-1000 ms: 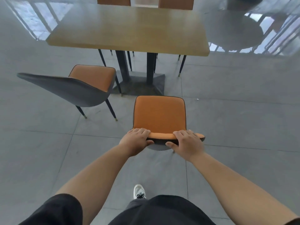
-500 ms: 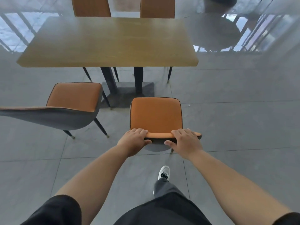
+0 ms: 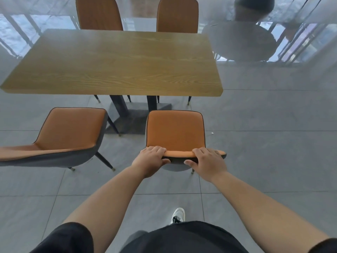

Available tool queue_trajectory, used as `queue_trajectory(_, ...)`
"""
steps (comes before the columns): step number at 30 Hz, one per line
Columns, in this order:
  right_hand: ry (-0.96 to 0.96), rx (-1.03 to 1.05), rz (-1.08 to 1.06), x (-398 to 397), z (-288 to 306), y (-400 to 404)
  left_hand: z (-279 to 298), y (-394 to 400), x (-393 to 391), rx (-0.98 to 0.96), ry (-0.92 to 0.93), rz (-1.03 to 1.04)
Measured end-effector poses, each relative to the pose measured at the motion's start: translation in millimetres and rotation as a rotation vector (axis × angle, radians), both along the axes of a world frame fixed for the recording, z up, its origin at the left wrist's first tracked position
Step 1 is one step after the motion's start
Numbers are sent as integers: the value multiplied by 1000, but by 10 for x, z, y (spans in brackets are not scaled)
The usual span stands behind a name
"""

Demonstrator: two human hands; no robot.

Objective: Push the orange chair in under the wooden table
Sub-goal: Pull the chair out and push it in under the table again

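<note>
Indoors | grey tiled floor (image 3: 264,161) | wooden table (image 3: 118,64) bare | glass wall (image 3: 300,33)

open floor between orange chair (image 3: 175,132) and wooden table (image 3: 116,64) | table pedestal (image 3: 127,114) ahead-left | second chair (image 3: 69,132) left

No legible text or signs anywhere

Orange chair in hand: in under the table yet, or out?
Out. The orange chair has its whole seat showing in front of the wooden table edge, not beneath it.
</note>
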State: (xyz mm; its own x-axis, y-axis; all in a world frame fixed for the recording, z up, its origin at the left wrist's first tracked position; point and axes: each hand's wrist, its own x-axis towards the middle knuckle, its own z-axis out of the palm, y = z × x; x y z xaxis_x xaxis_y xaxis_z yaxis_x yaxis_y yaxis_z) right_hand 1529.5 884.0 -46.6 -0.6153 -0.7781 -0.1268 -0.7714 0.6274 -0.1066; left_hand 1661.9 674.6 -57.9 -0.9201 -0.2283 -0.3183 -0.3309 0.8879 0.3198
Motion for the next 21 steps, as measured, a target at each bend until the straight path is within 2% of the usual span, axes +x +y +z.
queue_trajectory(13,-35,18,-6,-318,34,-32,6,-41,-277,61,9,-23)
queue_trajectory(21,-102,125,-56,-301,103,-73,49,-44,-272,52,10,-47)
